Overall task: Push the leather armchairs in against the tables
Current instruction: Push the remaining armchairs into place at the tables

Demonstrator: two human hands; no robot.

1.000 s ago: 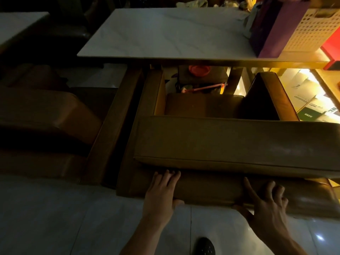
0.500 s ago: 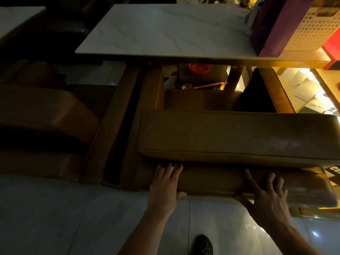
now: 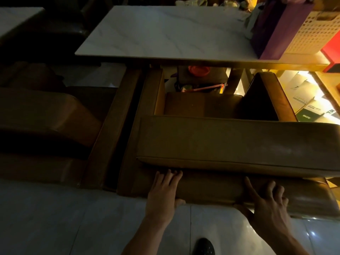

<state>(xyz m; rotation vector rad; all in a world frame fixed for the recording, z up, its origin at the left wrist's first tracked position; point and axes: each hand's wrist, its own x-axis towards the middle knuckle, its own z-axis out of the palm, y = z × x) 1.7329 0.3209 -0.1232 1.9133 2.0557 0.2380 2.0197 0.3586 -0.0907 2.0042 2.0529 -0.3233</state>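
Note:
A brown leather armchair (image 3: 230, 142) stands in front of me with its back toward me and its armrests reaching under the near edge of a white marble table (image 3: 165, 34). My left hand (image 3: 163, 194) lies flat against the lower back panel of the armchair, fingers spread. My right hand (image 3: 266, 205) presses the same panel further right, thumb hooked under its bottom edge. A second brown leather armchair (image 3: 46, 122) sits to the left, side by side with the first.
A purple box (image 3: 276, 28) and a white perforated basket (image 3: 312, 32) stand on the table's right end. Clutter with a red lid (image 3: 198, 70) sits under the table. Papers (image 3: 309, 107) lie at right. Another table corner (image 3: 16, 17) shows far left. My shoe (image 3: 204, 247) rests on pale floor tiles.
The armchair has slid forward, its armrests going further under the table edge. Both hands stayed pressed on its back and moved forward with it.

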